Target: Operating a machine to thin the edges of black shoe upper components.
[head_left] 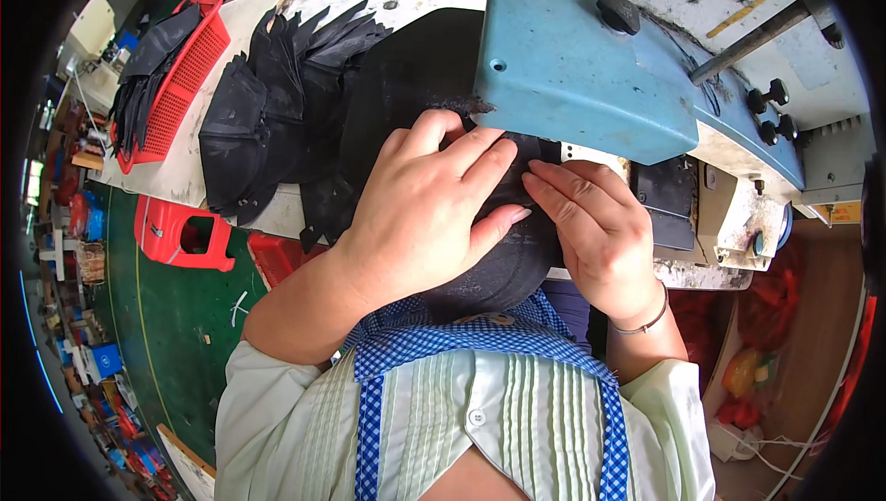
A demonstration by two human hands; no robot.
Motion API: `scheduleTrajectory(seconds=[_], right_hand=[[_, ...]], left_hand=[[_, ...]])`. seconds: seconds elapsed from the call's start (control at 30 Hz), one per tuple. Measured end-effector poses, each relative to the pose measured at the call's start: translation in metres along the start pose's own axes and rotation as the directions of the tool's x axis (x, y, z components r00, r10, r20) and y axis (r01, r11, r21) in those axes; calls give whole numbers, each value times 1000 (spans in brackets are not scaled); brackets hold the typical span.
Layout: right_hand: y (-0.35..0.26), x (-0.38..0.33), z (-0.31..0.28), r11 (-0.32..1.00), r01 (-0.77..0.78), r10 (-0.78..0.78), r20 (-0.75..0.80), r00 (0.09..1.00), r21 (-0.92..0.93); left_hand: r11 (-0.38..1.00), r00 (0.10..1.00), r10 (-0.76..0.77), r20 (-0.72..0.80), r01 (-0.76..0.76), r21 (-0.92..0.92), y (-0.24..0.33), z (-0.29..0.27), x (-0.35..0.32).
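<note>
A floppy black piece of material [503, 270] lies under the head of a blue machine [581, 58] and hangs over the table edge towards my lap. My left hand [411, 206] rests on it, fingers reaching to the machine's lower edge and thumb spread apart. My right hand [600, 229] is closed at the piece's right side, its fingers pressed together on the material. The fingertips of both hands are close together just in front of the machine head. Whatever part of the machine meets the material is hidden beneath the blue cover.
Left of my hands, stacked black pieces [245, 123] fan across the white table [189, 164]. A red basket [189, 86] holding more black pieces stands at its far left. Below is a red plastic stool [175, 233]. Black knobs [771, 109] stick out at the machine's right.
</note>
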State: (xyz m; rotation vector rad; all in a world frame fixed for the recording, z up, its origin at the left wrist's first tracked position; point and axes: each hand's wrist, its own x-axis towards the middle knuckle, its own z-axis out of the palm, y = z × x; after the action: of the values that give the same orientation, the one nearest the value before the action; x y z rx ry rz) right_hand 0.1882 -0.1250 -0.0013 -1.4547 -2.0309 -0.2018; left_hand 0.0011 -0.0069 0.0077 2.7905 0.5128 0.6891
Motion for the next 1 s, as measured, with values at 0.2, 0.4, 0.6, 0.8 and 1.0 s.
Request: scheduleTrajectory(seconds=[0.2, 0.4, 0.6, 0.8, 1.0], right_hand=[[1, -1, 1, 1000, -22, 22, -13, 1000, -1], [-3, -2, 4, 995, -71, 67, -65, 996, -70], [-6, -1, 4, 982, -156, 155, -19, 988, -104], [-6, 0, 6, 977, -175, 173, -22, 985, -123], [-7, 2, 6, 976, -185, 186, -6, 983, -111]], left_hand=[[999, 1000, -2, -19, 2, 44, 0, 4, 2], [996, 998, 37, -48, -33, 80, -8, 6, 10], [997, 989, 71, -133, -74, -20, -21, 11, 14], [989, 983, 126, -135, -135, -60, -23, 11, 15], [993, 986, 105, -128, -111, -42, -23, 10, 15]])
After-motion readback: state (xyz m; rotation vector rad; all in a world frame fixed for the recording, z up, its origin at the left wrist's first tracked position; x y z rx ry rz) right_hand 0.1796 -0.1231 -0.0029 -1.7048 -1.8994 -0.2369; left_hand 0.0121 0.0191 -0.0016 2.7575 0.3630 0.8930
